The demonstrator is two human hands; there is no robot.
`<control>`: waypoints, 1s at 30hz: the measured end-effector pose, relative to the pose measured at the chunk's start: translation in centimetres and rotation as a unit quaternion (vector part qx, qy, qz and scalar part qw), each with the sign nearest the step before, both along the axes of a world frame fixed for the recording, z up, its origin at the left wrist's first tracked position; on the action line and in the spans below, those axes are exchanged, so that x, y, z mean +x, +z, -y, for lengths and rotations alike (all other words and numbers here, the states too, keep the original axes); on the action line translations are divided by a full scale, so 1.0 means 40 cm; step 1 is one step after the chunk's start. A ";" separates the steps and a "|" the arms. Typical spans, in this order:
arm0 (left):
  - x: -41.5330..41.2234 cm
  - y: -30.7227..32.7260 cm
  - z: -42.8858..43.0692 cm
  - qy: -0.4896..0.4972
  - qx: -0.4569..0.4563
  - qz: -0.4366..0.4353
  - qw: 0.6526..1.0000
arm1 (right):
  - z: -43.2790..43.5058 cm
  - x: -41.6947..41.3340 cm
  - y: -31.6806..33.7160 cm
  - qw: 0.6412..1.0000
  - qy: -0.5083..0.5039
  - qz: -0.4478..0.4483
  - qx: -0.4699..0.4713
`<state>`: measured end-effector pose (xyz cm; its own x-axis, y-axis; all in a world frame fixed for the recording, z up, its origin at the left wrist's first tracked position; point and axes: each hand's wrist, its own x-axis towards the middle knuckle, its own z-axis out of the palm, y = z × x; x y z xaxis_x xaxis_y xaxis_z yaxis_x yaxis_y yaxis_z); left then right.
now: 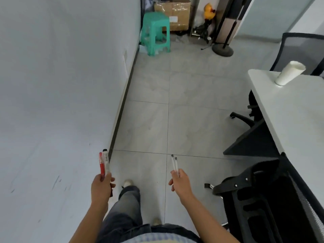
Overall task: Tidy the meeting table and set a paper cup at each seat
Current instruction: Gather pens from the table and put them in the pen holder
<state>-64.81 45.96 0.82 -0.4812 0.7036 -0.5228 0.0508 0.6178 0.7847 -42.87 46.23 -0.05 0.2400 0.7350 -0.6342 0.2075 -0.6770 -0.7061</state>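
I stand on the tiled floor between a white wall and the meeting table. My left hand grips two whiteboard markers, one red and one white with a black cap, pointing up. Two thin clear pens stick up from my right hand, which is closed on them. A white paper cup stands near the table's far corner at the right, well away from both hands.
A black office chair sits at the table's near side, another chair behind the far corner. A green plastic stool, a cardboard box and a round stand base are at the far end of the floor.
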 end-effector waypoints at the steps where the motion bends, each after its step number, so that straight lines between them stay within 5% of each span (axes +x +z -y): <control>1: -0.010 -0.005 -0.027 0.011 -0.005 -0.002 1.000 | -0.040 -0.003 -0.002 1.000 0.007 0.000 -0.001; 8: -0.092 -0.030 -0.361 0.039 0.005 0.021 0.999 | -0.380 -0.043 0.000 0.999 0.025 0.020 0.031; 15: -0.110 0.041 -0.786 -0.040 0.078 0.023 0.996 | -0.720 -0.078 0.051 0.996 -0.013 0.048 0.076; 22: -0.041 0.003 -0.886 -0.112 -0.005 0.061 0.992 | -0.848 -0.095 0.012 0.998 -0.027 0.059 0.017; 30: -0.024 -0.004 -1.152 -0.034 -0.006 0.038 0.999 | -1.137 -0.031 -0.005 0.997 -0.012 0.058 0.056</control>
